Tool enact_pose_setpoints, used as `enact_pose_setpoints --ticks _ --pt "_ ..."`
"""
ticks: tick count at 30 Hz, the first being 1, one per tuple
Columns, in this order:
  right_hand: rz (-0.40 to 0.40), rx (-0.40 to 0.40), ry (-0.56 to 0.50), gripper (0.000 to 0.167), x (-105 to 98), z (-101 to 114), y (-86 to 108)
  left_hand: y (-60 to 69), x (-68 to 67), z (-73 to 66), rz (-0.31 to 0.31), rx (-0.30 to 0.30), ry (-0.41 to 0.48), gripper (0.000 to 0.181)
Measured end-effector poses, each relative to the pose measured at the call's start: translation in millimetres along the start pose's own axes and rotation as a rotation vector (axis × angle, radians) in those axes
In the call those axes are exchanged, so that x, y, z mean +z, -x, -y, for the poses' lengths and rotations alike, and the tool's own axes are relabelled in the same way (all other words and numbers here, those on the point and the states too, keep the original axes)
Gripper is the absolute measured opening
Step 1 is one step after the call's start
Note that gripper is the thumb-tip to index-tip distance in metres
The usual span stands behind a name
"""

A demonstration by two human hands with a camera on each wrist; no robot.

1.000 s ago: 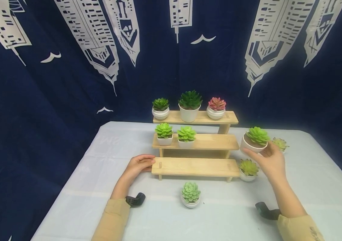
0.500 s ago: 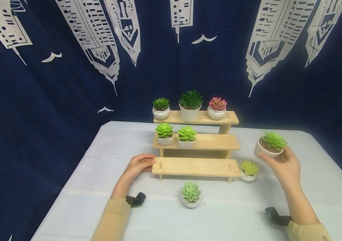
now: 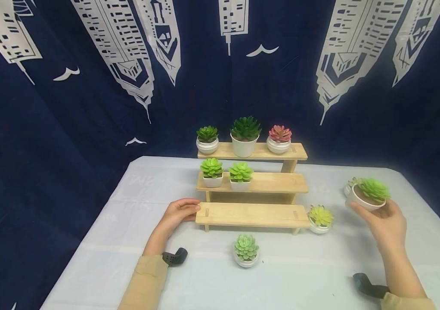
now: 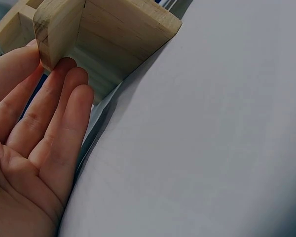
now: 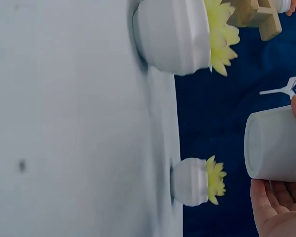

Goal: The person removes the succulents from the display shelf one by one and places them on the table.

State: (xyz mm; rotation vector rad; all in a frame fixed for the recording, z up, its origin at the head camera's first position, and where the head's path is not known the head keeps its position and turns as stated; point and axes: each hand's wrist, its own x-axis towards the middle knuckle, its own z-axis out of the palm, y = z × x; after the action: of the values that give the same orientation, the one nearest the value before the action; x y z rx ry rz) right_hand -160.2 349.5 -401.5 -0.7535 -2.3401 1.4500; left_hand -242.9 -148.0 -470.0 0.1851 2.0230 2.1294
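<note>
My left hand pinches the left end of the lowest step of a wooden three-step stand; in the left wrist view the thumb and fingers meet the board's edge. At the right, my right hand grips a white pot with a bright green succulent, tilted and raised off the table. The right wrist view shows that pot from the side, between thumb and fingers. Behind it stands a small potted plant, partly hidden.
Three potted plants, one pink, stand on the top step and two green ones on the middle step. A yellow-green plant sits by the stand's right end, a pale green one in front. A dark curtain hangs behind.
My right hand has carried the bright green plant rightward and slightly lower, away from the stand. My left hand has stayed on the lowest step.
</note>
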Motion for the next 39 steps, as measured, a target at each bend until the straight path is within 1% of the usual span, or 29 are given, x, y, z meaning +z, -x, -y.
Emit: enact_pose_setpoints --ticks 6,10,12,14,18,23,29,34,36,39 --pt "-0.051 0.078 0.009 0.097 -10.3 -12.8 -5.3 -1.4 0.7 -0.7 -0.001 0.015 -0.001 0.037" --pt "-0.079 0.125 0.012 0.098 -15.6 -23.1 -9.3 0.9 -0.6 1.2 -0.006 0.001 0.011 0.038" --pt "-0.081 0.143 0.035 0.099 -18.8 -27.5 -10.0 2.7 -1.1 2.0 -0.007 -0.002 0.009 0.038" --pt "-0.075 0.158 0.019 0.1 -23.5 -32.1 -11.7 3.4 -1.3 2.0 -0.007 0.004 0.008 0.039" --pt "-0.09 0.213 0.005 0.102 -32.9 -37.3 -13.9 2.3 -1.1 1.4 -0.001 0.018 0.006 0.039" --pt "-0.139 0.278 -0.056 0.104 -40.4 -43.7 -15.9 0.3 -0.6 2.0 0.0 0.013 0.011 0.037" --pt "-0.204 0.304 -0.08 0.102 -46.4 -54.1 -19.2 0.3 -0.1 2.2 -0.001 0.01 0.018 0.035" --pt "-0.239 0.309 -0.103 0.101 -51.3 -61.9 -22.3 0.1 0.0 2.4 -0.003 0.013 0.019 0.035" --pt "-0.251 0.309 -0.13 0.101 -53.0 -65.0 -23.9 -0.1 -0.3 2.5 -0.002 0.015 0.017 0.035" --pt "-0.278 0.309 -0.216 0.097 -56.3 -67.0 -25.6 -0.3 -0.5 2.4 0.003 0.018 0.013 0.037"
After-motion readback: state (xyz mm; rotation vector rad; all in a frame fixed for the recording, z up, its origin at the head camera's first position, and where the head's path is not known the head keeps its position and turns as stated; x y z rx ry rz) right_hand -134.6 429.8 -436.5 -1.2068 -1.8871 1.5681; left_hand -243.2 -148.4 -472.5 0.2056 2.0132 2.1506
